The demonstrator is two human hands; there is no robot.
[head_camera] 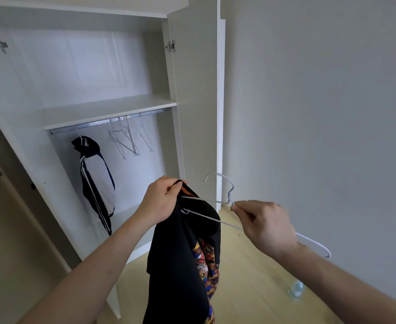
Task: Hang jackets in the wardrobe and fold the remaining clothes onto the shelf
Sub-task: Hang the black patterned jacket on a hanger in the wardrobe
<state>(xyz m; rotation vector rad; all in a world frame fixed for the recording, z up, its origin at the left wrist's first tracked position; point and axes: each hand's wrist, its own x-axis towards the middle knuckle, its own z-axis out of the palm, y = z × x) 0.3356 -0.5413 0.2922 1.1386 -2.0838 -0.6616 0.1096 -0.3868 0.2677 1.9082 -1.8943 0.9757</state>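
Wardrobe [192, 90]: white, door swung open, filling my view from 9 to 12 o'clock.
Floor [250, 265]: pale wood, running from 5 toward 6 o'clock beneath my arms.
Shelf [108, 111]: a white board across the wardrobe at 11 o'clock, above the rail.
Rail [87, 125]: a metal bar just under the shelf.
Hung jacket [96, 178]: navy and white with side stripes, hanging from the rail at 10 o'clock, its hood drooping over the top.
Black jacket [180, 265]: the piece I am working on, dangling at 6 o'clock in front of the wardrobe, clear of the rail; a bright patterned lining shows along its right edge.
My left hand [162, 199]: fingers curled tight round the collar of the black jacket, holding it up near centre.
My right hand [264, 223]: at 4 o'clock, thumb and fingers pinching the white hanger at its neck, just below the hook.
White hanger [215, 220]: wire, tilted, hook pointing up; one arm pokes into the black jacket's neck opening, the other juts past my wrist toward 4 o'clock.
Spare hangers [127, 139]: several thin wire ones bunched on the rail at 11 o'clock, right of the hung jacket.
Bottle [296, 288]: small and clear, standing on the floor by the wall at 5 o'clock.
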